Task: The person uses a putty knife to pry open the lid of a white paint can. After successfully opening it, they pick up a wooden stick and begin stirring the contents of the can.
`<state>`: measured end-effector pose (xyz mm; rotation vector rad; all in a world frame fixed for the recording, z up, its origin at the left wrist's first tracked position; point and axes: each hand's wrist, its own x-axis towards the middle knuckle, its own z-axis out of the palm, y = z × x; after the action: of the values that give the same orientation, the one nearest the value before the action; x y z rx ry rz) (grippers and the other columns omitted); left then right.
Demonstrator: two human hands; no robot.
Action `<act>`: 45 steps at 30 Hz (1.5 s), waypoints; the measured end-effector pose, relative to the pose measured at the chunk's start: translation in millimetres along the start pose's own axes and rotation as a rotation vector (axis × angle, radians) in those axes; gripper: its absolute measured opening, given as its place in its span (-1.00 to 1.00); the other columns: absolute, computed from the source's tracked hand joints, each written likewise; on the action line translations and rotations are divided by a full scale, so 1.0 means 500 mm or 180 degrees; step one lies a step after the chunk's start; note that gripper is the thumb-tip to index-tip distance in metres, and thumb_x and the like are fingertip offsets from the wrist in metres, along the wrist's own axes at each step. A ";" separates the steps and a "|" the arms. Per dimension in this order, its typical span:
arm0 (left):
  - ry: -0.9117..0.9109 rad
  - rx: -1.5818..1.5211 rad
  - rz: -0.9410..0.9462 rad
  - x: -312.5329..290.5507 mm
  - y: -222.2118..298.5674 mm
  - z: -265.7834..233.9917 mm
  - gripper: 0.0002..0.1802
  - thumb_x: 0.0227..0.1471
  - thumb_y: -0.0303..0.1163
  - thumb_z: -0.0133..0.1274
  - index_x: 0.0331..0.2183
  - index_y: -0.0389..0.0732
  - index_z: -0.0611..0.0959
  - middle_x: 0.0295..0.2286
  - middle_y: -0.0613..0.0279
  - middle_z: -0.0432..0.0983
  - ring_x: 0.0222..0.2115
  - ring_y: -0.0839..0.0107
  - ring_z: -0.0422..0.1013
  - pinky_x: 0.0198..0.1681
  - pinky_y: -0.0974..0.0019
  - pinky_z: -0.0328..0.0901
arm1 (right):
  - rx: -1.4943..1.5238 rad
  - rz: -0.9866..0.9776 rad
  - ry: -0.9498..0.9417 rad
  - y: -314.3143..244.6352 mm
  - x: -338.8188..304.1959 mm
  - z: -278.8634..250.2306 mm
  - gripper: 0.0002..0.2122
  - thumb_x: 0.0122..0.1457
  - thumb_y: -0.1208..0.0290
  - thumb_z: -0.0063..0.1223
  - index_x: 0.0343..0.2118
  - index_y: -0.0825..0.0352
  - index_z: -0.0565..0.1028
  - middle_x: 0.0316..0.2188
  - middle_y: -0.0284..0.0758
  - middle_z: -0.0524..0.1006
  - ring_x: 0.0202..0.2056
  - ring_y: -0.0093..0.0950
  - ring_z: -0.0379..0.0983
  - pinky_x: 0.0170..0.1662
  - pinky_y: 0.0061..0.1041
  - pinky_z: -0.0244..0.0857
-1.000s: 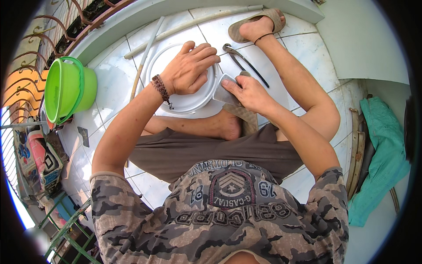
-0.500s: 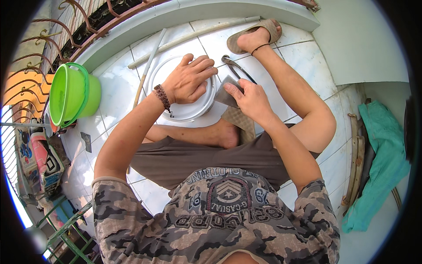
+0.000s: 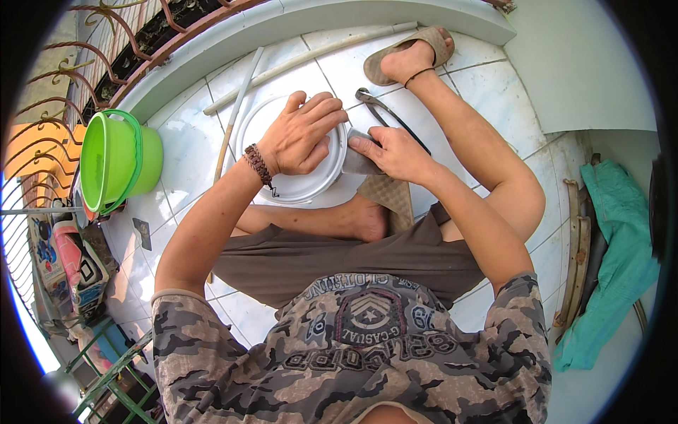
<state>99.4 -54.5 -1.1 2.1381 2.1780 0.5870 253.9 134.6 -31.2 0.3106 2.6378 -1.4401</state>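
Between my legs a round white lid or shallow pail top [image 3: 248, 127] with a raised rim lies on the tiles. My left hand [image 3: 302, 134], wearing a braided bracelet, is over it, back upward and fingers curled; whatever is beneath them is hidden. My right hand [image 3: 395, 154] grips a flat grey rectangular piece [image 3: 359, 165], thumb on top and fingers under. Its left edge meets or nearly meets the right side of the white rim. Just beyond my right hand lie dark-handled pincers [image 3: 385, 109].
A pale pipe [image 3: 311, 60] and a thinner stick [image 3: 236, 113] lie beyond the lid. To the left stands a green bucket [image 3: 120, 162], near a small dark flat piece [image 3: 143, 233]. My sandalled foot [image 3: 409, 60] is at the far right; green cloth [image 3: 614, 233] hangs at right.
My right hand has moved slightly left and down, bringing the flat grey piece to the rim and laying it flatter. My left hand stays nearly in place.
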 end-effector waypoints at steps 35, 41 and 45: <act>0.0015 -0.0333 0.0047 0.003 -0.002 -0.014 -0.41 -0.25 -0.39 -0.06 -0.04 -0.22 0.53 -0.05 0.08 0.41 0.06 0.23 0.30 0.02 0.10 0.08 | -0.1003 -0.0138 0.0491 -0.048 -0.038 0.009 -0.53 0.35 0.07 -0.06 -0.52 0.43 0.48 -0.62 0.05 0.49 -0.50 0.07 0.47 -0.42 -0.09 0.31; 0.0023 -0.0343 0.0063 0.005 -0.004 -0.013 -0.40 -0.25 -0.40 -0.06 -0.04 -0.23 0.51 -0.05 0.07 0.40 0.04 0.21 0.30 0.03 0.11 0.07 | -0.0130 -0.0231 0.0111 0.004 -0.015 0.018 -0.55 0.37 0.11 -0.07 -0.47 0.46 0.49 -0.64 0.00 0.47 -0.58 -0.06 0.40 -0.43 -0.19 0.27; 0.0033 -0.0413 0.0048 0.004 -0.006 -0.010 -0.39 -0.27 -0.41 -0.05 -0.04 -0.24 0.51 -0.04 0.07 0.38 0.06 0.20 0.29 0.03 0.11 0.07 | 0.0379 -0.0142 -0.0132 0.023 -0.005 0.028 -0.52 0.38 0.07 -0.10 -0.48 0.47 0.49 -0.62 -0.03 0.46 -0.55 -0.18 0.35 -0.40 -0.24 0.26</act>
<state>95.2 -53.5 3.1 2.0920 2.0686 0.7208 259.0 128.6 -47.6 0.2320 2.5474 -1.6032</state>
